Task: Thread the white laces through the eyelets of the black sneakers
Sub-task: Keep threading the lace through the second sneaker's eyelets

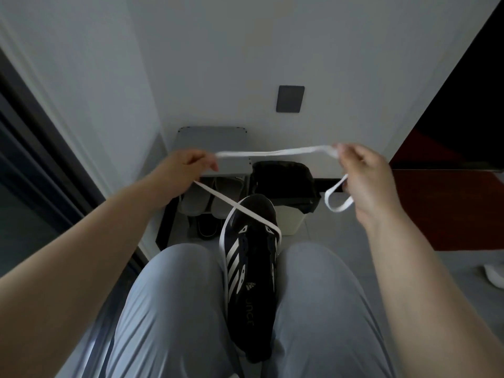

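Observation:
A black sneaker (249, 268) with white stripes is wedged between my thighs, toe pointing away from me. A flat white lace (272, 153) stretches level between my two raised hands above the toe. My left hand (188, 166) pinches one part of it, and from there the lace runs down across the toe to the eyelets on the shoe's right side. My right hand (365, 178) pinches the other end, with a loop of lace hanging below its fingers. The eyelets further up the shoe show no lace.
Ahead on the floor stands a low grey shoe rack (210, 143) with grey slippers (207, 197) under it. A pale bin with a black bag (286, 186) sits to its right. A dark door frame runs along the left, a red floor area (447, 208) lies to the right.

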Demonstrator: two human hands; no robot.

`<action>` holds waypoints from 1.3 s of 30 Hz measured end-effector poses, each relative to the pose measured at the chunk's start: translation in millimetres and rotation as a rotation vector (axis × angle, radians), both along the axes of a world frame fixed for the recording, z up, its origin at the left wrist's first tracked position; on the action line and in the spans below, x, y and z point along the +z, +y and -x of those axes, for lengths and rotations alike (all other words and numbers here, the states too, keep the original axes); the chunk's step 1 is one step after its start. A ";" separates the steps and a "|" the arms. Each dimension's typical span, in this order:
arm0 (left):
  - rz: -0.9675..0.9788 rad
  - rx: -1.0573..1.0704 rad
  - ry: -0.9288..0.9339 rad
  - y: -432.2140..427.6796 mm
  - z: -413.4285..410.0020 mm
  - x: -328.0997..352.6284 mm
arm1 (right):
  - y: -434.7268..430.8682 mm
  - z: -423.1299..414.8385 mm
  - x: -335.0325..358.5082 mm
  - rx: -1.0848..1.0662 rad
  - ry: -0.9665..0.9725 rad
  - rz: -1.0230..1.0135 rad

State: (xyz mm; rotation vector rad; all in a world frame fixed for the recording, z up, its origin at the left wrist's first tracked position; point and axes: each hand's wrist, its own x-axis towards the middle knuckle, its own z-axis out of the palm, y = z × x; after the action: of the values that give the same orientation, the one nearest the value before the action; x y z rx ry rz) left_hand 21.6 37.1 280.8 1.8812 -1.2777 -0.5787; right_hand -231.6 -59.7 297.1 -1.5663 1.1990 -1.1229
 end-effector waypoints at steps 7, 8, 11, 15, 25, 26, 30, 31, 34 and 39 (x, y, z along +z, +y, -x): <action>0.242 0.311 0.177 -14.7 -6.9 -8.5 | 21.2 -5.1 -22.1 0.523 0.309 -0.062; 0.233 0.291 0.188 -16.6 -3.5 -9.3 | 24.6 -4.6 -23.5 0.628 0.294 -0.102; 0.128 0.088 0.282 -18.8 15.6 -14.3 | 31.2 -8.5 -30.5 0.746 0.415 -0.104; -0.031 -0.230 0.149 -8.3 47.0 -32.8 | 31.7 -15.4 -51.9 0.613 0.516 -0.111; -0.009 -0.096 -0.435 21.9 76.1 -63.0 | 30.7 -10.5 -71.9 0.583 0.439 0.068; -0.019 -0.075 -0.419 22.0 77.9 -63.7 | 31.1 -9.5 -73.5 0.597 0.456 0.059; -0.063 -0.021 -0.366 19.0 88.6 -62.6 | 34.8 -10.6 -75.8 0.635 0.574 0.162; -0.072 -0.003 -0.359 18.0 90.3 -62.8 | 34.6 -10.7 -77.1 0.606 0.575 0.184; -0.095 0.024 -0.311 15.2 93.3 -64.6 | 35.6 -11.4 -79.0 0.482 0.499 0.175; -0.080 0.046 -0.276 14.1 95.7 -68.3 | 40.0 -14.6 -77.1 0.409 0.619 0.320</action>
State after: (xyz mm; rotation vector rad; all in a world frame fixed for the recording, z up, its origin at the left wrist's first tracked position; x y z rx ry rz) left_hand -74.1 51.2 212.4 2.1067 -1.3981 -0.3597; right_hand -217.0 -19.7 219.9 -2.3893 1.0238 -0.5888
